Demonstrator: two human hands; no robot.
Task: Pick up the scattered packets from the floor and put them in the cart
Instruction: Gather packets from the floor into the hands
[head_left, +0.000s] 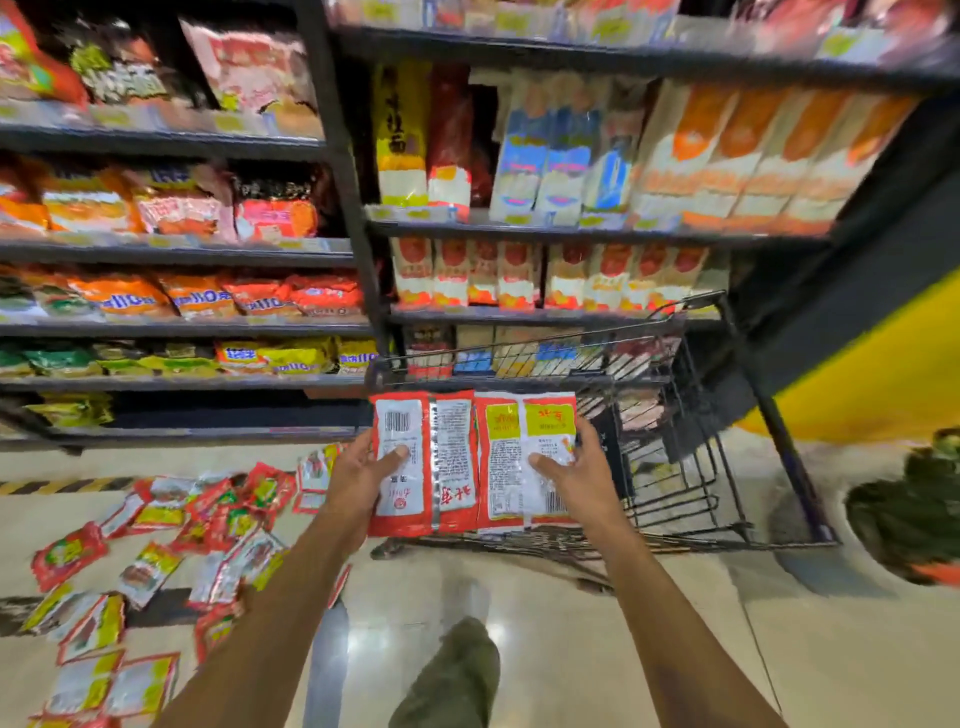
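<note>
Two red-and-white packets are held side by side over the near left corner of the black wire cart (680, 499). My left hand (358, 478) grips the left packet (421, 462) by its left edge, thumb on its white label. My right hand (576, 478) grips the right packet (511, 457), thumb on its front. Both packets show their printed backs with barcodes. Several more red, white and yellow packets (156, 551) lie scattered on the floor at the lower left. Inside the cart I can make out some packets through the wire at its far side.
Tall dark shelves (343, 171) full of noodle and snack packs run behind the cart and the floor pile. A yellow-and-black hazard strip (62, 486) marks the floor at left. A green-trousered leg (457, 675) stands on the shiny tiles. A dark green object (914, 514) sits at right.
</note>
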